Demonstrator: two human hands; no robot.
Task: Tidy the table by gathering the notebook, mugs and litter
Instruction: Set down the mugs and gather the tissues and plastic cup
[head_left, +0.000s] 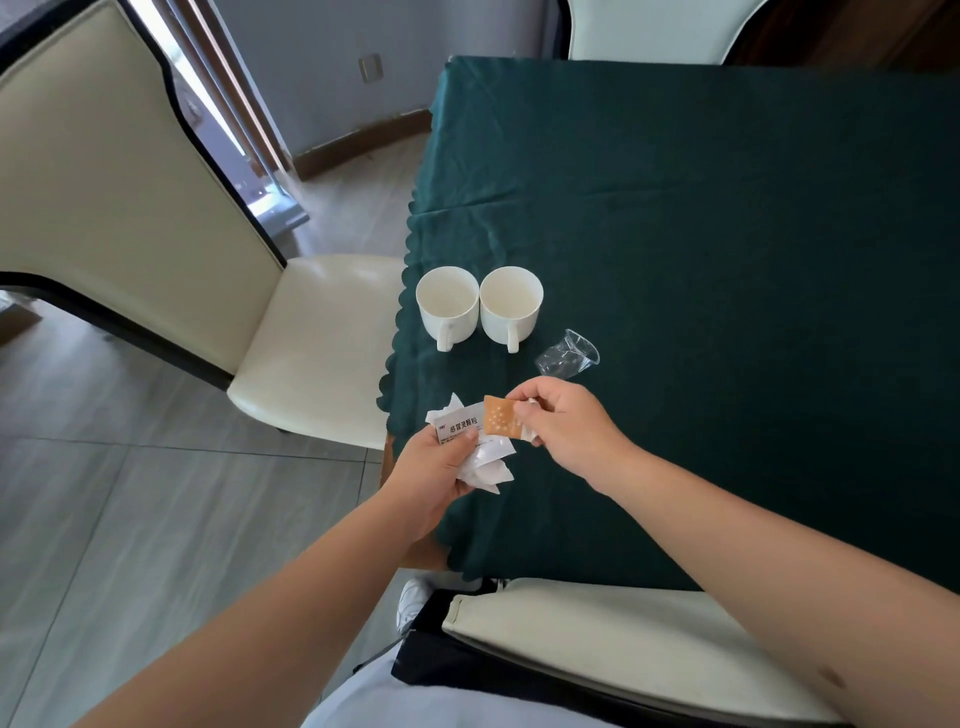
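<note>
Two white mugs stand side by side near the left edge of the green tablecloth, the left mug (447, 305) and the right mug (510, 304), handles toward me. A crumpled clear plastic cup (568, 354) lies just right of them. My left hand (435, 475) grips a bundle of white sachets and wrappers (480, 457) over the table's near left corner. My right hand (563, 425) pinches an orange wrapper (500, 423) right above that bundle. No notebook is in view.
The table (727, 260) is covered by a dark green cloth with a scalloped edge. A cream chair (311, 338) stands at the left side, another chair back (597, 634) is right in front of me, a third at the far end.
</note>
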